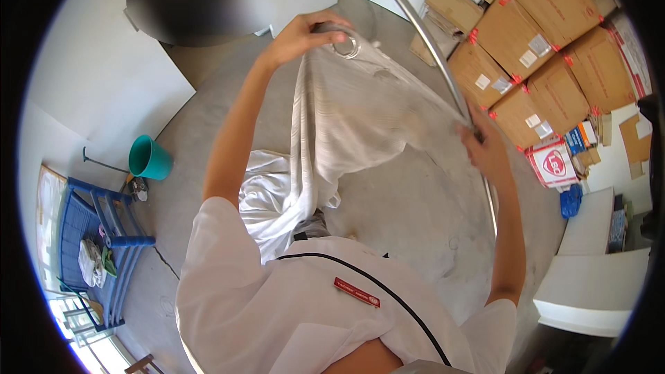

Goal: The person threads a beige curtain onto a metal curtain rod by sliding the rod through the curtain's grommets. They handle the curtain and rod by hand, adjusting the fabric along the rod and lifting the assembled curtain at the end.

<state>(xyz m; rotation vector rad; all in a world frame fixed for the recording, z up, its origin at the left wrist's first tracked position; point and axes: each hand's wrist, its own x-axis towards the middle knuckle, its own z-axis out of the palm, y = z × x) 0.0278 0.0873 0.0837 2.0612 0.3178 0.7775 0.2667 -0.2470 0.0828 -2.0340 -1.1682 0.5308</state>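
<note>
A pale grey-beige curtain [346, 118] hangs in front of me, its lower folds bunched up against my body. With my left hand [302, 39] raised, I pinch the curtain's top edge right beside a silvery eyelet ring [346, 47]. My right hand [485, 149] is closed around a long metal curtain rod [431, 43], which slants from the upper middle down past my right forearm. The curtain's top edge stretches from the left hand toward the right one. Motion blurs the fabric near the right hand, so whether those fingers also touch it cannot be told.
Stacked cardboard boxes [526, 34] line the right side, with a white-and-red box [553, 163] below them. A green bucket [150, 158] and a blue chair [104, 235] stand on the left. A white cabinet [585, 273] is at the lower right.
</note>
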